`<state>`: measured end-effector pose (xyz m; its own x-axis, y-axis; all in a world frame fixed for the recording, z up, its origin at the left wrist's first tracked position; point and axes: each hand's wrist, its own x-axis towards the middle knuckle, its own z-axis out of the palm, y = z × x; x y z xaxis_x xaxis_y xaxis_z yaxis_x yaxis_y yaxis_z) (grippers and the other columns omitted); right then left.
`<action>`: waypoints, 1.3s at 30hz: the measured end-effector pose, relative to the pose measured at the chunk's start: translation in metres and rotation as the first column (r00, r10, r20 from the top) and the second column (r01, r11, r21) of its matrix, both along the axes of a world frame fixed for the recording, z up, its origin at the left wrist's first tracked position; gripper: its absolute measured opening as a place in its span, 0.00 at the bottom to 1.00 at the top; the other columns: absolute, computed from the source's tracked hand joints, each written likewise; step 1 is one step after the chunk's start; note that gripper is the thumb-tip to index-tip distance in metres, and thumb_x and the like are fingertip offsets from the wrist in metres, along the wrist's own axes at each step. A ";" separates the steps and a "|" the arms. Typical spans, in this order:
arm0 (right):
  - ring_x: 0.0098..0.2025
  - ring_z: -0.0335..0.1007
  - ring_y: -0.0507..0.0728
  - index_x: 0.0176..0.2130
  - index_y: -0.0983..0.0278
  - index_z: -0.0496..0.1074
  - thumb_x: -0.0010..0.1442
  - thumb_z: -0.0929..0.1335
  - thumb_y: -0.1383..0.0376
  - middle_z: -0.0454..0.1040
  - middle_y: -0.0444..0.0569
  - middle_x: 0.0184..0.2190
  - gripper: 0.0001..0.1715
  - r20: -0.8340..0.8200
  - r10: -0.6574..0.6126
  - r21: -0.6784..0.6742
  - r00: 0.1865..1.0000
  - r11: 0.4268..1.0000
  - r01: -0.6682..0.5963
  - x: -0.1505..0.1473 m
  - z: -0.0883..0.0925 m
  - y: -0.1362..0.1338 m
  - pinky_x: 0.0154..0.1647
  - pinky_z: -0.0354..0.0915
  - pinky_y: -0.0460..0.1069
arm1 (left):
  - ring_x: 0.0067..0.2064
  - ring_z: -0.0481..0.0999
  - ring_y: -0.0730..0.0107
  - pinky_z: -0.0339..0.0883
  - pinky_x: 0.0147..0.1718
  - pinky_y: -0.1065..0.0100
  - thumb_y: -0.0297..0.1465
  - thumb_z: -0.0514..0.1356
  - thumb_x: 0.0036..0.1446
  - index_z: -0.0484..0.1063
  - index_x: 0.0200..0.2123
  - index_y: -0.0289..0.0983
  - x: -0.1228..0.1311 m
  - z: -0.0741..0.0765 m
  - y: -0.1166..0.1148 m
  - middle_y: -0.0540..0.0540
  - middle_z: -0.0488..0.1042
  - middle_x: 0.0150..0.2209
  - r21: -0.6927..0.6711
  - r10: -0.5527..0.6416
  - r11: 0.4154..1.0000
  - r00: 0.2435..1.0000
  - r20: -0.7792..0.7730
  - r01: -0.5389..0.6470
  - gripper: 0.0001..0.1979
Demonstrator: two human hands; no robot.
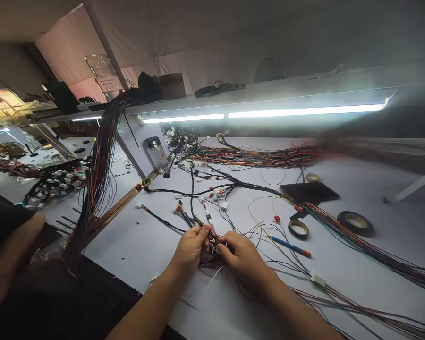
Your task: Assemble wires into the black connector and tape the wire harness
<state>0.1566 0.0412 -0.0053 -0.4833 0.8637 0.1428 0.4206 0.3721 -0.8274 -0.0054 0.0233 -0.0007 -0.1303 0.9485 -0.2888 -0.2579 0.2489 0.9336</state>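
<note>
Left hand point(194, 243), right hand point(238, 252) on wires point(215, 239)

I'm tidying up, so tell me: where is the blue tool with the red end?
In the head view, the blue tool lies on the table, right of the right hand, just below the smaller black tape roll.

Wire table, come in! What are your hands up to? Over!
Left hand and right hand pinching dark wire bundle. Clutter close by: white connector, blue pen-like tool.
</note>
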 end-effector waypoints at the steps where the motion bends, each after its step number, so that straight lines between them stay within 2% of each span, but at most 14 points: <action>1: 0.36 0.68 0.56 0.33 0.62 0.73 0.60 0.66 0.66 0.74 0.45 0.32 0.06 0.006 -0.022 -0.009 1.000 1.000 0.022 0.000 0.000 0.001 0.38 0.59 0.48 | 0.22 0.61 0.79 0.56 0.23 0.76 0.46 0.65 0.49 0.74 0.35 0.33 0.002 0.000 0.001 0.55 0.63 0.19 -0.001 0.015 1.000 1.000 0.009 -0.015 0.21; 5: 0.34 0.69 0.55 0.31 0.62 0.73 0.61 0.64 0.64 0.75 0.45 0.30 0.09 0.026 -0.076 -0.059 0.997 0.995 0.078 -0.001 -0.001 0.002 0.34 0.59 0.48 | 0.22 0.64 0.78 0.59 0.22 0.75 0.47 0.61 0.52 0.73 0.36 0.33 0.003 0.003 0.001 0.51 0.69 0.23 -0.071 -0.046 0.996 0.999 0.019 0.047 0.21; 7: 0.34 0.70 0.54 0.31 0.61 0.73 0.62 0.64 0.64 0.76 0.43 0.29 0.11 0.033 -0.073 -0.078 0.997 0.994 0.075 -0.001 0.000 0.002 0.33 0.59 0.47 | 0.19 0.63 0.78 0.58 0.20 0.74 0.46 0.59 0.54 0.71 0.29 0.34 0.002 0.004 -0.001 0.51 0.69 0.20 -0.123 -0.096 0.988 0.994 -0.042 0.090 0.19; 9: 0.34 0.70 0.55 0.30 0.60 0.74 0.61 0.64 0.63 0.76 0.43 0.29 0.11 0.047 -0.084 -0.084 0.995 0.993 0.087 -0.001 0.000 0.002 0.33 0.59 0.47 | 0.18 0.62 0.78 0.56 0.19 0.75 0.41 0.61 0.52 0.69 0.25 0.35 0.003 0.004 -0.005 0.53 0.67 0.17 -0.138 -0.104 0.987 0.988 -0.111 0.088 0.14; 11: 0.34 0.70 0.55 0.30 0.61 0.73 0.61 0.65 0.63 0.76 0.44 0.29 0.10 0.066 -0.112 -0.077 0.992 0.990 0.117 -0.001 -0.001 0.002 0.33 0.59 0.47 | 0.20 0.64 0.77 0.58 0.21 0.75 0.35 0.63 0.50 0.70 0.27 0.35 0.005 0.003 -0.009 0.54 0.67 0.17 -0.115 -0.088 0.991 0.981 -0.171 0.069 0.09; 13: 0.33 0.69 0.56 0.29 0.61 0.72 0.60 0.65 0.62 0.75 0.45 0.29 0.09 0.085 -0.135 -0.060 0.987 0.988 0.141 -0.002 -0.002 0.002 0.32 0.58 0.48 | 0.21 0.66 0.75 0.60 0.23 0.74 0.33 0.62 0.50 0.73 0.30 0.35 0.007 0.003 -0.012 0.54 0.67 0.18 -0.094 -0.089 0.993 0.957 -0.275 0.065 0.07; 17: 0.32 0.68 0.56 0.28 0.62 0.70 0.59 0.65 0.64 0.73 0.46 0.28 0.08 0.117 -0.159 0.000 0.980 0.987 0.160 -0.004 -0.007 0.000 0.32 0.57 0.48 | 0.24 0.67 0.73 0.61 0.24 0.73 0.35 0.57 0.53 0.74 0.28 0.36 0.009 0.009 -0.014 0.52 0.68 0.20 -0.053 -0.142 0.990 0.847 -0.512 0.134 0.09; 21: 0.31 0.66 0.56 0.29 0.62 0.68 0.59 0.64 0.66 0.72 0.46 0.28 0.07 0.144 -0.179 0.077 0.973 0.983 0.169 -0.007 -0.010 -0.004 0.31 0.54 0.48 | 0.23 0.66 0.72 0.58 0.23 0.72 0.34 0.54 0.54 0.71 0.23 0.37 0.010 0.016 -0.013 0.52 0.68 0.19 -0.060 -0.174 0.981 0.714 -0.679 0.183 0.11; 27: 0.32 0.66 0.56 0.30 0.62 0.68 0.59 0.64 0.67 0.72 0.47 0.30 0.07 0.164 -0.187 0.138 0.969 0.977 0.165 -0.009 -0.009 -0.008 0.32 0.54 0.49 | 0.29 0.64 0.67 0.53 0.31 0.68 0.30 0.56 0.50 0.68 0.19 0.39 0.017 0.020 -0.013 0.49 0.68 0.23 0.060 -0.012 0.993 0.600 -0.800 0.099 0.09; 29: 0.32 0.66 0.56 0.29 0.61 0.68 0.59 0.64 0.66 0.73 0.47 0.29 0.07 0.166 -0.187 0.132 0.968 0.977 0.166 -0.008 -0.008 -0.008 0.31 0.54 0.48 | 0.29 0.63 0.67 0.52 0.31 0.68 0.29 0.57 0.49 0.67 0.18 0.39 0.019 0.019 -0.012 0.49 0.67 0.23 0.073 0.010 0.994 0.603 -0.797 0.080 0.09; 31: 0.32 0.66 0.56 0.29 0.61 0.68 0.59 0.65 0.65 0.73 0.47 0.29 0.07 0.161 -0.184 0.115 0.970 0.979 0.167 -0.007 -0.007 -0.007 0.31 0.54 0.48 | 0.29 0.64 0.67 0.53 0.30 0.69 0.29 0.56 0.48 0.67 0.17 0.39 0.018 0.017 -0.009 0.49 0.67 0.22 0.059 0.002 0.996 0.638 -0.770 0.069 0.09; 34: 0.32 0.67 0.56 0.29 0.61 0.69 0.59 0.65 0.65 0.73 0.46 0.29 0.07 0.143 -0.162 0.074 0.976 0.986 0.152 -0.005 -0.006 -0.005 0.31 0.56 0.48 | 0.25 0.63 0.70 0.53 0.25 0.70 0.29 0.55 0.47 0.64 0.16 0.38 0.013 0.013 -0.005 0.51 0.65 0.19 -0.004 -0.062 0.997 0.731 -0.680 0.081 0.10; 39: 0.33 0.67 0.56 0.28 0.61 0.70 0.59 0.66 0.64 0.73 0.45 0.28 0.08 0.101 -0.116 0.004 0.988 0.993 0.116 -0.001 -0.004 -0.001 0.32 0.58 0.48 | 0.16 0.56 0.75 0.47 0.17 0.72 0.30 0.53 0.44 0.62 0.15 0.39 0.007 0.011 0.000 0.55 0.57 0.11 -0.127 -0.165 0.985 0.860 -0.483 0.117 0.08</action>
<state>0.1553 0.0398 -0.0095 -0.3916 0.9151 0.0965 0.5425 0.3143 -0.7790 0.0011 0.0233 0.0099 -0.1442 0.9404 -0.3081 0.2716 0.3370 0.9015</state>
